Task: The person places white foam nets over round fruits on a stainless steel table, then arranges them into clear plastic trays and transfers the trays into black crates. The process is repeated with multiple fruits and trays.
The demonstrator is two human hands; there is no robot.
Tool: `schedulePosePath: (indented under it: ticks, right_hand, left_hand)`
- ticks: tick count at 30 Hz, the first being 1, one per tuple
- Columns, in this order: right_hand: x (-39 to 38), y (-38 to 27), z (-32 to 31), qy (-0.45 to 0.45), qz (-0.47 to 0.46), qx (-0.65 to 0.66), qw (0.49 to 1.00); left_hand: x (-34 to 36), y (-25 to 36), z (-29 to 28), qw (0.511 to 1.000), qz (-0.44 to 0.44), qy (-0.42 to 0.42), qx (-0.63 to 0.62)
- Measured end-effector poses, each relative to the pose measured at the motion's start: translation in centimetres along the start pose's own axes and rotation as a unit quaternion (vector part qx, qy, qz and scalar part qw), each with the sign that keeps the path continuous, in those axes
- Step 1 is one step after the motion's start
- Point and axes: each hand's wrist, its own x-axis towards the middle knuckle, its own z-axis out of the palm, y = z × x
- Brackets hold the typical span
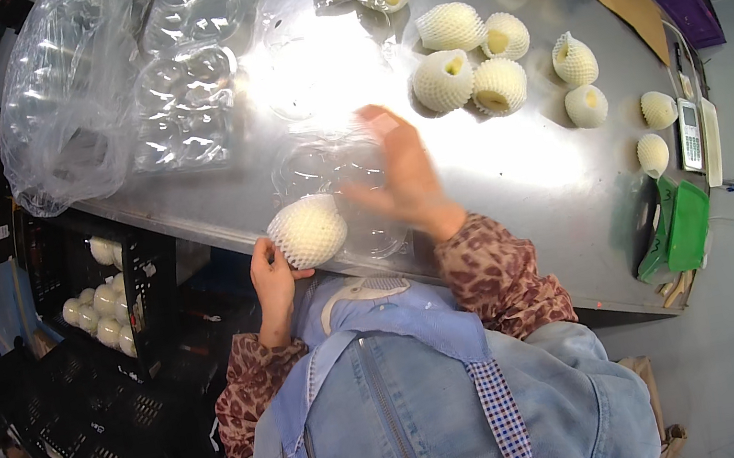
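Observation:
My left hand (273, 282) is closed on a pale round fruit in a white foam net (309, 229), at the table's near edge. The fruit sits by the near left part of a clear plastic tray with round hollows (375, 232). Over that tray hovers my right hand (406, 169), somewhat blurred, its thumb and fingers apart and nothing in them. Part of the tray is hidden behind the fruit and my right hand, and glare washes out its far side.
Several netted fruits (443, 82) stand across the metal table (517, 194). Stacked clear trays (183, 104) and a large plastic bag (66, 114) lie at left. A scale (690, 136) and a green container (687, 226) are at right. Below left, a black crate (155, 294) holds wrapped fruits.

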Motion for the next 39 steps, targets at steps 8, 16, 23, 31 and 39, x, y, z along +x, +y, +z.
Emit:
schedulePosePath:
  ticks: [8,16,23,31,39]
  right_hand:
    - [2.6,10.5,-3.6,0.057,0.118,-0.279,0.951]
    - [3.3,10.5,-5.1,-0.027,0.138,-0.237,0.961]
    - [2.1,4.8,-9.3,0.033,0.294,0.545,0.784]
    - [-1.4,-1.4,-4.9,-0.085,0.334,0.564,0.751]
    - [-2.1,-4.0,-6.1,0.064,0.186,0.151,0.969]
  left_hand:
    - [0.9,3.5,-1.9,0.993,-0.070,-0.054,0.076]
    - [-0.1,6.8,-3.3,0.967,0.131,0.094,0.197]
    - [-2.2,11.9,2.4,0.956,0.276,-0.014,0.097]
    - [-2.8,13.8,10.6,0.933,0.171,-0.317,-0.028]
    - [-3.0,10.8,11.3,0.952,0.089,-0.231,-0.182]
